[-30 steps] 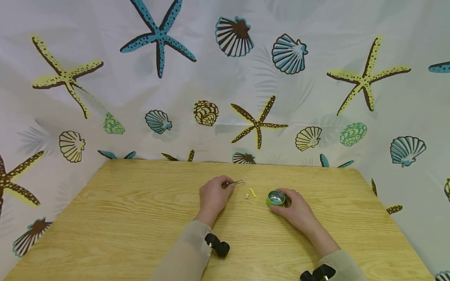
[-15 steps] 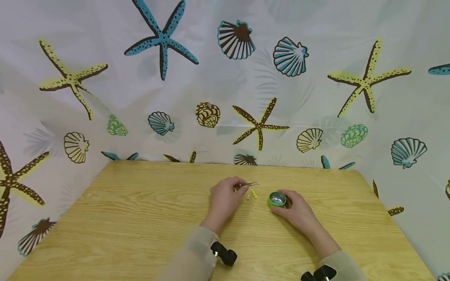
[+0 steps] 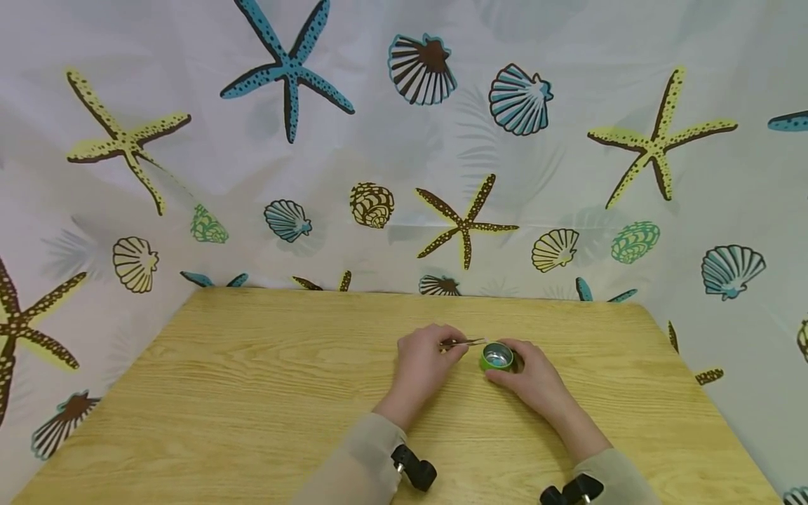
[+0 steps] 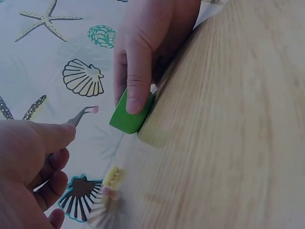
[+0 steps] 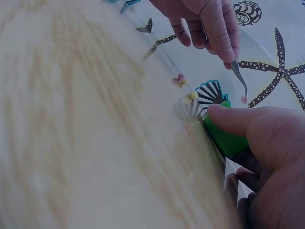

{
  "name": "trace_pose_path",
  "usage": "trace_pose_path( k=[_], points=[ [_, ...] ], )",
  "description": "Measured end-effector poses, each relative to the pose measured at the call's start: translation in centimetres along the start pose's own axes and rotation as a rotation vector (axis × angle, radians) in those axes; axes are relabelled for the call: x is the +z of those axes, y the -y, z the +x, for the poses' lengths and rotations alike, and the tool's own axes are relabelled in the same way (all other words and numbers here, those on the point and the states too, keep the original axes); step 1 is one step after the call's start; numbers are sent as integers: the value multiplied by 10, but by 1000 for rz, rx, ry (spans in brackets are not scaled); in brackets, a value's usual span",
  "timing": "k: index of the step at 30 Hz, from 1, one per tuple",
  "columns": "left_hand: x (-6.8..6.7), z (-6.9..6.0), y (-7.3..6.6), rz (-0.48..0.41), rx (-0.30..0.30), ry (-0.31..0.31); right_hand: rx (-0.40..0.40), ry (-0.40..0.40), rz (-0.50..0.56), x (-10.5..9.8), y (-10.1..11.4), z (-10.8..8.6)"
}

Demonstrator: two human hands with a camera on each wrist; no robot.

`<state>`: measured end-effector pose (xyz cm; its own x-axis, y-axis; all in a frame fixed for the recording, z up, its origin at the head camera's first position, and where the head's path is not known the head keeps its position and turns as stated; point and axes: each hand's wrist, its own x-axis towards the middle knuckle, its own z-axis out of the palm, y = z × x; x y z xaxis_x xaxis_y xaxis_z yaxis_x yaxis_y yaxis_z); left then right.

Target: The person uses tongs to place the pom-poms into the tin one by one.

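Bead (image 4: 96, 109): pink, in tweezers (image 4: 79, 117), by far left rim of tin (image 4: 125, 122)
Left hand (image 3: 424, 361): pinches tweezers
Right hand (image 3: 533, 375): grips tin

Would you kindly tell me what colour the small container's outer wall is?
The small container is green outside, clearest in the left wrist view.

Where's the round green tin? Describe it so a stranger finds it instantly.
On the wood-grain table, find the bare right hand. It grips a round green tin, silvery inside, open side up. Unlike the tiny yellow and pink balls nearby, the tin is green and hollow.
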<state>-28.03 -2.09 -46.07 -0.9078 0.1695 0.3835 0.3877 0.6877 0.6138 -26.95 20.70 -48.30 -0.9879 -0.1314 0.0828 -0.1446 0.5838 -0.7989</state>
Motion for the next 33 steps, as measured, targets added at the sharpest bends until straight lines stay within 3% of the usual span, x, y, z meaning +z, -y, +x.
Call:
trace_pose_path(
  k=[8, 21, 28, 33],
  points=[
    [6, -2, -3, 49, 3, 35, 3, 0, -9, 0, 0, 0],
    [9, -4, -1, 50, -12, 44, 12, 3, -20, 0, 0, -1],
    [0, -4, 1, 55, -19, 19, 10, 6, -21, 1, -1, -1],
    [-11, -4, 12, 60, -35, -21, 14, 4, -36, 1, -2, 0]
  ],
)
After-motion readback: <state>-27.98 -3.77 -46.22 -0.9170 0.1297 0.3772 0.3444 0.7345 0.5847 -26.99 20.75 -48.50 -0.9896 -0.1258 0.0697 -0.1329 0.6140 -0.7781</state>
